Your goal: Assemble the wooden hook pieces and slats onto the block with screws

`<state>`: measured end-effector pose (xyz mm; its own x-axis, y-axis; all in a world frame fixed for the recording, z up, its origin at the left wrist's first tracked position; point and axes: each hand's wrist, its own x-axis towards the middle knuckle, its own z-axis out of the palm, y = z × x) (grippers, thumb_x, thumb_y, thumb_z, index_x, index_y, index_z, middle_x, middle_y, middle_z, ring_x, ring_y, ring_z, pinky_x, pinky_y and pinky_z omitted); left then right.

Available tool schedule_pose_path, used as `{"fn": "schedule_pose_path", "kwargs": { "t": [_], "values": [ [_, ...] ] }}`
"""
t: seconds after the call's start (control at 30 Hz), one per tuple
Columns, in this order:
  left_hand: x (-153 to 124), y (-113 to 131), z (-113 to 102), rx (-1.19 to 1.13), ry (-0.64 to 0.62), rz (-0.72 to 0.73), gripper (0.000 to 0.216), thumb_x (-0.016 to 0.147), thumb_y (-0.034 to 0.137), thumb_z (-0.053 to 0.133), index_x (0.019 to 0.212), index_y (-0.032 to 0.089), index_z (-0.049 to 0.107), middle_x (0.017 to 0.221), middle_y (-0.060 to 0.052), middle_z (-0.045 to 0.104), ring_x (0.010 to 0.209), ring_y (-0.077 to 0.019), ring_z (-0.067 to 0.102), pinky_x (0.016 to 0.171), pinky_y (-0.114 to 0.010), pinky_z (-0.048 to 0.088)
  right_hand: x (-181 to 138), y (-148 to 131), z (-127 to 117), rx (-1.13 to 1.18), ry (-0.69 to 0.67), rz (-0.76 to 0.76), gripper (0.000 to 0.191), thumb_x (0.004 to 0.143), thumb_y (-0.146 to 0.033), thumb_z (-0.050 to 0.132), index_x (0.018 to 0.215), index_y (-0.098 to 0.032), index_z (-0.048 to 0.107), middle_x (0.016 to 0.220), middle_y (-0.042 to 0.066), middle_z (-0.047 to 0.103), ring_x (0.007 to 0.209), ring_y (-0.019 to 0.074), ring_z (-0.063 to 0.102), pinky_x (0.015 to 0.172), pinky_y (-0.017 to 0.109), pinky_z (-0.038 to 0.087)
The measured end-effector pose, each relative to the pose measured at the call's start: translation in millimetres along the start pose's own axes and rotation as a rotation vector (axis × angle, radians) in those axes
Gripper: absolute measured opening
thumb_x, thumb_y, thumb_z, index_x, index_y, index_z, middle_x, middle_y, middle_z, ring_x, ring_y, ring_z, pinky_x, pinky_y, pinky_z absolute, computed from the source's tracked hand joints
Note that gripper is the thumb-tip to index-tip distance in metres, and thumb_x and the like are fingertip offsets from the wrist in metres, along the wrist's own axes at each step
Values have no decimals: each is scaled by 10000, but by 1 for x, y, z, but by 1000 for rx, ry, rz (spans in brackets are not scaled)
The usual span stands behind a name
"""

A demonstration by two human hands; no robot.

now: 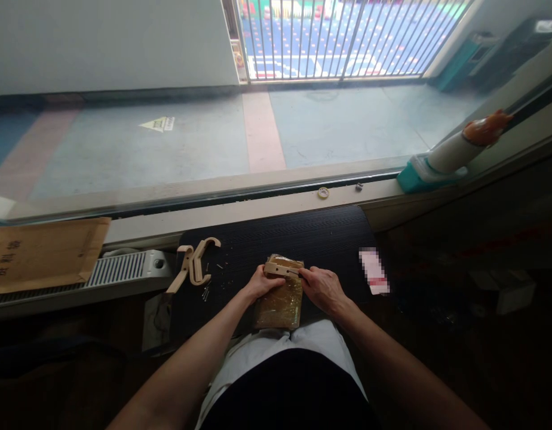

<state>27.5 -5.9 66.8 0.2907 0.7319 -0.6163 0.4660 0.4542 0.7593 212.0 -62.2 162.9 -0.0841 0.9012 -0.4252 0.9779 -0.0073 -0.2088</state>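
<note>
My left hand (pixel 263 283) grips a small pale wooden bar (pixel 276 270) with dark holes in it, over the far end of a tape-wrapped brown package (pixel 279 307). Closed at the bar's right end is my right hand (pixel 323 288), holding a thin, rod-like tool (pixel 294 272) that points left at the bar. Its exact kind is too small to tell. Left of my hands, wooden hooks (pixel 198 263) lie on the dark table (pixel 276 234), with several loose screws (pixel 206 292) beside them.
A pink-and-white blurred item (pixel 373 272) lies at the table's right edge. A brown paper envelope (pixel 47 254) rests on the radiator (pixel 123 269) at left. On the sill are a tape roll (pixel 323 193) and a teal-based white container (pixel 431 170). A window stands behind.
</note>
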Motion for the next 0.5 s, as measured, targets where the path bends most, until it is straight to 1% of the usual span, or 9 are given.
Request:
{"fn": "schedule_pose_path", "kwargs": {
  "t": [0.1,0.3,0.5],
  "values": [
    [0,0,2,-20,-3,4,547,511,373,795,970,145,605,893,-72,684,871,-236,629,777,-351,505,2,-3,-3,-30,-4,-26,284,927,-311,352,1032,-249,609,888,35,656,772,156,616,681,254,394],
    [1,0,5,-39,-8,20,536,512,352,794,971,142,611,884,-72,687,865,-234,629,776,-351,504,3,-3,-7,-60,-32,-29,263,924,-289,373,973,-214,620,892,62,661,789,165,619,692,263,401],
    [1,0,5,-27,1,43,537,521,334,791,985,140,605,894,-74,682,871,-228,625,780,-344,500,9,-1,-4,-98,-13,-123,248,923,-243,379,956,-202,622,871,59,662,761,168,617,682,274,405]
  ]
}}
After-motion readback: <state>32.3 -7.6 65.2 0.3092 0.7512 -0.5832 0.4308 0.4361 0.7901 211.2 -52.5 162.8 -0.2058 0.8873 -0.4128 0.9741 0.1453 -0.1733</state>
